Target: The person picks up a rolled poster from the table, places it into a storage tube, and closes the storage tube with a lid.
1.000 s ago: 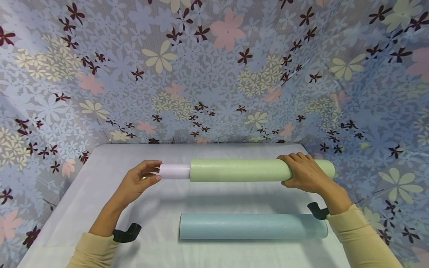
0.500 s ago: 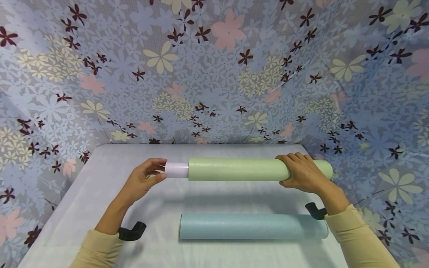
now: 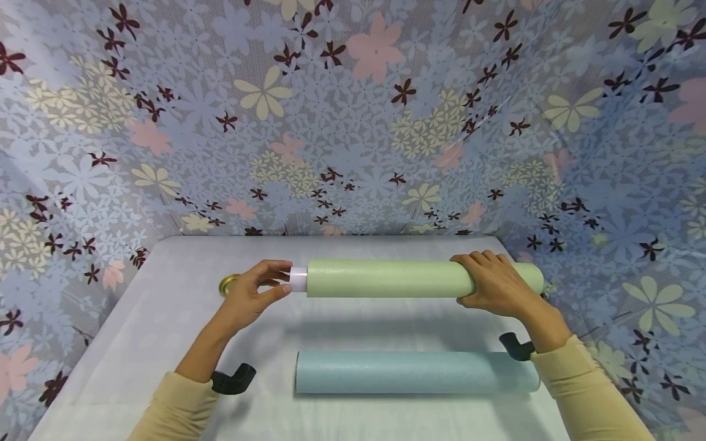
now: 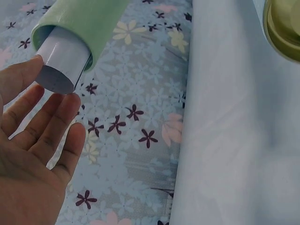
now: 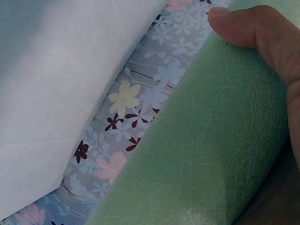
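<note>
A light green tube (image 3: 386,278), with a leathery wrinkled surface, is held level above the white-covered table. My right hand (image 3: 491,285) grips it near its right end, the thumb on the near side and the fingers over the top. From the tube's left mouth sticks out a short length of a narrower pale lilac roll (image 3: 298,279), hollow at its end in the left wrist view. My left hand (image 3: 255,291) pinches that end between thumb (image 4: 33,65) and fingertips. The rest of the lilac roll is hidden inside the green tube.
A light blue tube (image 3: 416,372) lies on the table (image 3: 138,361) in front, parallel to the green one. Behind my left hand is a round gold ring-shaped thing (image 3: 227,284), partly hidden. Flower-patterned cloth (image 3: 353,122) hangs at the back and sides.
My left hand has moved right, and the lilac roll has slid deeper into the green tube. The green tube and right hand have shifted slightly left. More of the gold thing shows.
</note>
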Demonstrator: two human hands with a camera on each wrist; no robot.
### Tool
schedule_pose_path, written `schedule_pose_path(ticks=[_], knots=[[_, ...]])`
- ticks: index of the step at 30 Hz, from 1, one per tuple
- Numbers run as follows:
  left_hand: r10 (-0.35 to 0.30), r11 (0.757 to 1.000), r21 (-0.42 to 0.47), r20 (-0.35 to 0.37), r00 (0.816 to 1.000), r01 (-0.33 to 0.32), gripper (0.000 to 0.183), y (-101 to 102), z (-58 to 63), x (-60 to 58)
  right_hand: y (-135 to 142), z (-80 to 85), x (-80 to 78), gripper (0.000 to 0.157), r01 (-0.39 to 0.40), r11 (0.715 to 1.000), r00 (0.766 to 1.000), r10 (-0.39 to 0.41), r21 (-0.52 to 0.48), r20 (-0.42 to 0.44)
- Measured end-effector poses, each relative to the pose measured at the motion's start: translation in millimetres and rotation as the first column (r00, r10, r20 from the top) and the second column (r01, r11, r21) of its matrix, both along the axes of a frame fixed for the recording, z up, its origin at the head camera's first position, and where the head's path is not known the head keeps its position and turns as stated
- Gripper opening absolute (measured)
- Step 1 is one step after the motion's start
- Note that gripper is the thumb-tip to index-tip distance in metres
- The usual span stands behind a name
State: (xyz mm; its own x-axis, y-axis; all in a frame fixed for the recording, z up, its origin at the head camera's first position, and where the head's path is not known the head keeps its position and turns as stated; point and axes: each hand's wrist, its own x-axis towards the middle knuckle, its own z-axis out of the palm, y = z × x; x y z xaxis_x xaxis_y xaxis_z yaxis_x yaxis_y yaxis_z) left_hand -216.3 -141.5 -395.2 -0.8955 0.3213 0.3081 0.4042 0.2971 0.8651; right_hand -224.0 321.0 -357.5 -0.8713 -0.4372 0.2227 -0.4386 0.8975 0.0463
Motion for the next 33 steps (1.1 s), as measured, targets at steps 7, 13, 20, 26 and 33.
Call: schedule_pose_path(ticks=[7, 13, 20, 26, 33], knots=[[-0.003, 1.0, -0.008, 0.008, 1.0, 0.003, 0.04, 9.5, 1.4, 0.3, -0.2, -1.3, 0.6, 0.076, -0.005, 1.0, 1.0, 0.005, -0.005, -0.003], [0.01, 1.0, 0.003, 0.02, 1.0, -0.011, 0.041, 13.6, 1.1, 0.6, 0.8, -2.7, 0.9, 0.075, -0.01, 1.0, 1.0, 0.01, -0.004, -0.008], [0.016, 1.0, 0.0, 0.016, 1.0, -0.016, 0.039, 18.0, -0.4, -0.2, 1.6, -3.9, 0.9, 0.075, -0.012, 1.0, 1.0, 0.012, -0.018, -0.013], [0.033, 0.999, -0.008, -0.005, 0.999, -0.033, 0.038, 21.2, -1.1, -1.3, 1.9, -4.4, 1.1, 0.075, -0.007, 1.0, 1.0, 0.007, -0.014, -0.01], [0.056, 0.998, -0.009, 0.033, 0.998, -0.055, 0.037, 25.1, -3.1, -1.9, 2.6, -4.8, 1.3, 0.075, 0.0, 1.0, 1.0, 0.0, -0.016, -0.005]])
